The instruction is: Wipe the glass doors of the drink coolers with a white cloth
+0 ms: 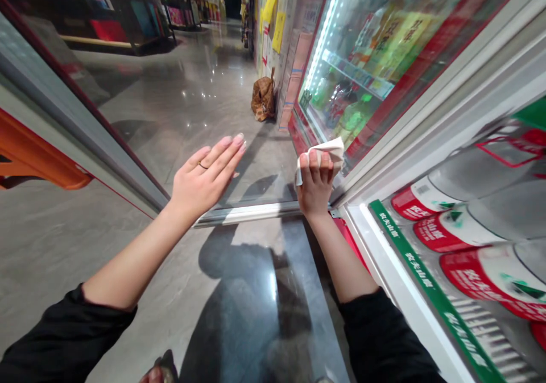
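A glass cooler door [187,115] in a pale frame stands open in front of me, and the shop floor shows through it. My right hand [315,186] grips a folded white cloth [330,148] against the lower right part of the glass, by the hinge side. My left hand [207,173], with a ring on one finger, is raised near the lower left of the pane. Its fingers are stretched out straight and nothing is in them. Whether the left fingertips touch the glass I cannot tell.
Large water bottles [490,275] with red labels fill the cooler shelf at right, behind a green shelf strip [426,283]. Another lit drinks fridge [367,58] shows through the glass. A brown bag [263,97] sits on the floor beyond. Something orange [38,155] juts in at left.
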Action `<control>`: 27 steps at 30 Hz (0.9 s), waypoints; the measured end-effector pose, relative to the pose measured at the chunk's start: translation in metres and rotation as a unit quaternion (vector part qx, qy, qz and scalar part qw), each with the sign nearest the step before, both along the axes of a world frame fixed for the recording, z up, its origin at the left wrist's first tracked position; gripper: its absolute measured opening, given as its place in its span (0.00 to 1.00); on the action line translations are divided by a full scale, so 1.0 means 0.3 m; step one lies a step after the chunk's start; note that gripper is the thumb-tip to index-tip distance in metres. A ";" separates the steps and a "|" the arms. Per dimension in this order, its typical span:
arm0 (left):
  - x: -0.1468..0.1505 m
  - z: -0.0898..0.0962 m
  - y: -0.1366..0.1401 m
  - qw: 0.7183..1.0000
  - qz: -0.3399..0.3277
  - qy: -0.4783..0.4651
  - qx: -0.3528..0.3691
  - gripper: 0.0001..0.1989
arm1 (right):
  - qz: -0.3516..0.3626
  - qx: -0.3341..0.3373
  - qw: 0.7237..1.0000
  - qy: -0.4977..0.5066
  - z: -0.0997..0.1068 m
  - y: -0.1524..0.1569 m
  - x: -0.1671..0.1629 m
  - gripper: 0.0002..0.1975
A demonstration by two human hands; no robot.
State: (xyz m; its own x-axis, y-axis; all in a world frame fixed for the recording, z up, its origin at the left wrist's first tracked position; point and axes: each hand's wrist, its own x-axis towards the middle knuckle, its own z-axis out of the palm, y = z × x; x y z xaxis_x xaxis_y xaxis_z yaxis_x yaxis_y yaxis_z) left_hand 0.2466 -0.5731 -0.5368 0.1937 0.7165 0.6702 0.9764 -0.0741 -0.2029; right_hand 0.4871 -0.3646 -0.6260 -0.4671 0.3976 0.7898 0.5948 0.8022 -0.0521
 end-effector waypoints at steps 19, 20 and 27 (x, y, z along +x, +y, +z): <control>0.004 -0.001 -0.005 0.995 0.007 0.071 0.073 0.38 | -0.100 -0.038 0.975 0.197 0.075 0.150 0.078 0.34; 0.006 0.002 -0.007 0.994 0.005 0.071 0.078 0.39 | -0.097 -0.034 0.979 0.176 0.090 0.140 0.069 0.34; 0.006 -0.001 -0.017 0.996 -0.019 0.049 0.070 0.37 | -0.044 -0.024 0.996 0.071 -0.040 0.140 0.127 0.30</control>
